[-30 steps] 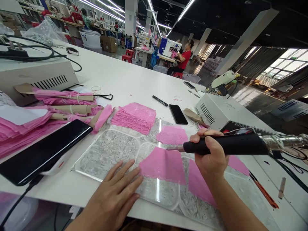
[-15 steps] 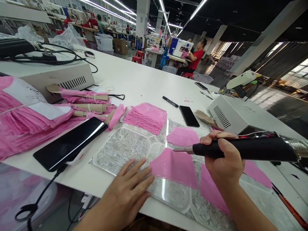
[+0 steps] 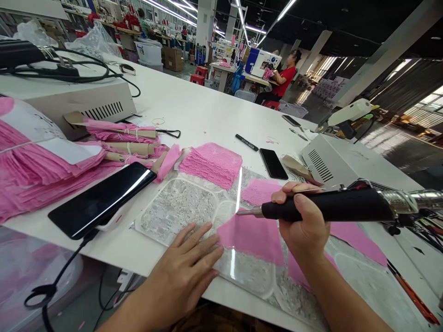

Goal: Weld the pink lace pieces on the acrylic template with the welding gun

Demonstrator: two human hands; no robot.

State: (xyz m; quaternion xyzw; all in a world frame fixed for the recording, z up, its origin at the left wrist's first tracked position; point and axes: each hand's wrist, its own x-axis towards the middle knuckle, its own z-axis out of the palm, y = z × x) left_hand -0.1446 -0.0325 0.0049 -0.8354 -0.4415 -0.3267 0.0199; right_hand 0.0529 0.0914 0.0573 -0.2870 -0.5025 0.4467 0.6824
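Note:
My right hand (image 3: 306, 223) is wrapped round the black handle of a corded wand-like tool (image 3: 342, 206) with a tapered metal tip. That tip is at the upper edge of a pink fabric piece (image 3: 254, 237), which lies on a clear patterned mat (image 3: 180, 203). My left hand (image 3: 190, 265) lies flat with fingers stretched out, its fingertips at the left edge of the same piece. Just behind is a pink lace piece (image 3: 260, 190), and farther back a stack of pink lace pieces (image 3: 212, 166). Another pink piece is partly hidden under my right forearm.
A phone (image 3: 104, 200) with a cable lies left, beside tied pink bundles (image 3: 44, 170). Another phone (image 3: 273, 163) and a marker (image 3: 247, 142) lie behind the mat. Vented machine boxes stand left (image 3: 86, 106) and right (image 3: 346, 157). A person (image 3: 285, 80) sits at a sewing machine beyond.
My right hand has moved left with the tool, taking its tip along the fabric's upper edge toward the left corner. My left hand stays almost in place.

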